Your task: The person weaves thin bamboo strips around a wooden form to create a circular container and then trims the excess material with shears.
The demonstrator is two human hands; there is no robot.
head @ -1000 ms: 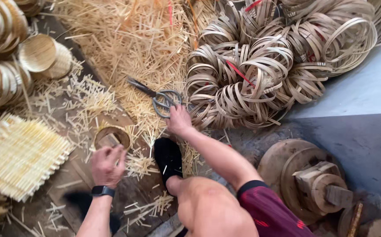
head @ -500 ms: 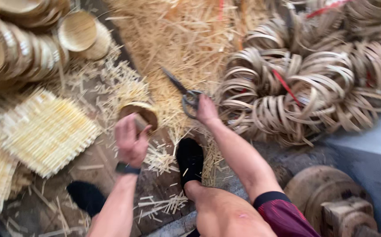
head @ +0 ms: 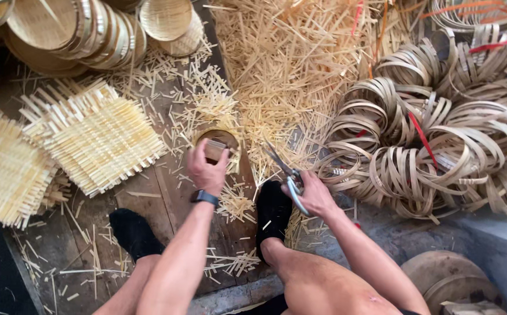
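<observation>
While we look down from the left, two woven mats (head: 93, 137) of pale split bamboo lie on the dark boards (head: 166, 201), flat and square, their edges fringed with loose strip ends. Above them a row of round baskets (head: 84, 32) leans stacked on edge. Our left hand (head: 206, 166) is clenched around a small wooden block (head: 214, 150), which sits inside a low bamboo ring (head: 218, 139) resting on the boards; the block shows between thumb and fingers, just above the knuckles. A black watch (head: 204, 198) bands that wrist. Two black socks (head: 274, 213) press on the boards amid short offcuts (head: 233, 204).

To the right, our right hand (head: 312, 192) grasps the handles of metal scissors (head: 285, 172), the blades pointing up and left, shut or nearly so, lying just beside the ring hand but apart from it. Beyond, a deep heap of straw-coloured shavings (head: 288, 70) covers the floor. At far right lie bundles of thin bent bamboo hoops (head: 434, 140), glossy tan, some tied with red bands (head: 421, 135). A round wooden stump (head: 446, 280) shows at the lower right corner.

Against half a second ago, the scissors have come down and closer to us, away from the hoops, and the left hand sits lower over the ring.
</observation>
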